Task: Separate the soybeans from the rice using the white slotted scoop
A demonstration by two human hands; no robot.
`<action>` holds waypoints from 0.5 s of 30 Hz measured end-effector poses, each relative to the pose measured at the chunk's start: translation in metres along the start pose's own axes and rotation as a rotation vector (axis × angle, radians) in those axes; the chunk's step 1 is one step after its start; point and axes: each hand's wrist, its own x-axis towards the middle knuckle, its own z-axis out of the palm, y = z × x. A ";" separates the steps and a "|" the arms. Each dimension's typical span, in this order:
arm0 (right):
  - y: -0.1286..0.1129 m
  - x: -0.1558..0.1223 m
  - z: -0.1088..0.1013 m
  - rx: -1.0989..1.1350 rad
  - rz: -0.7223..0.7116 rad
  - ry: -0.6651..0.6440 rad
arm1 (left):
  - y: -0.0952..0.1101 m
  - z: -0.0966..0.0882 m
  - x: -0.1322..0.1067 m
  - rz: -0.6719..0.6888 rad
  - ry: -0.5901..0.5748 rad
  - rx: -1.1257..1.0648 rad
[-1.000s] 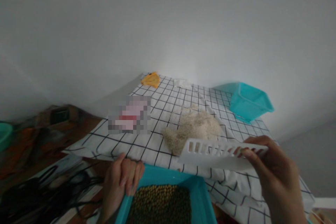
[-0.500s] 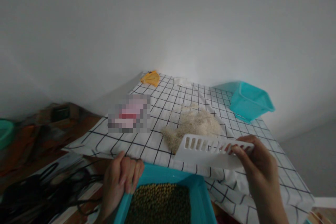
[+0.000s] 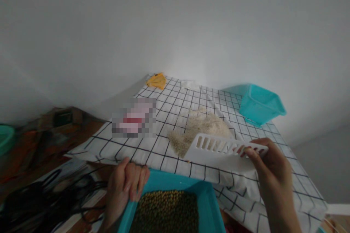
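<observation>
My right hand (image 3: 273,165) pinches a white slotted plastic tray (image 3: 218,156) by its right end, near the table's front edge. A row of slots runs along the top side of the tray, and its left end slants down. Just behind it lies a heap of pale grain (image 3: 209,125) on the checked cloth. My left hand (image 3: 129,180) has its fingers curled over the rim of a teal basin (image 3: 209,204), at its far left corner. Inside the basin is a layer of small round yellow-brown beans or pellets (image 3: 169,207), shaded dark towards the near side.
A checked cloth (image 3: 144,145) covers the table against the wall. At the back right stands another teal basin (image 3: 261,103). A yellow cloth (image 3: 157,81), a white item (image 3: 189,85) and a blurred pink object (image 3: 133,118) lie farther left. Dark cables (image 3: 60,193) clutter the lower left.
My right hand has lifted the white slotted tray slightly and moved it a little to the right. The left hand has stayed on the basin's rim.
</observation>
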 end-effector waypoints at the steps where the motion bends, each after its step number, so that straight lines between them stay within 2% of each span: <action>1: 0.000 -0.001 0.000 0.002 -0.008 -0.004 | -0.001 -0.001 0.002 0.018 -0.032 -0.003; 4: 0.000 -0.002 -0.001 -0.006 -0.023 -0.007 | -0.005 -0.006 0.008 0.056 -0.075 -0.002; 7: 0.001 -0.002 -0.004 -0.019 -0.028 0.010 | -0.005 -0.007 0.008 0.025 -0.019 0.026; 11: 0.002 -0.001 -0.009 -0.035 -0.006 0.036 | 0.003 0.004 0.000 0.001 0.039 0.056; 15: 0.000 0.001 -0.009 -0.072 0.000 0.007 | 0.008 0.013 -0.006 -0.020 0.084 0.024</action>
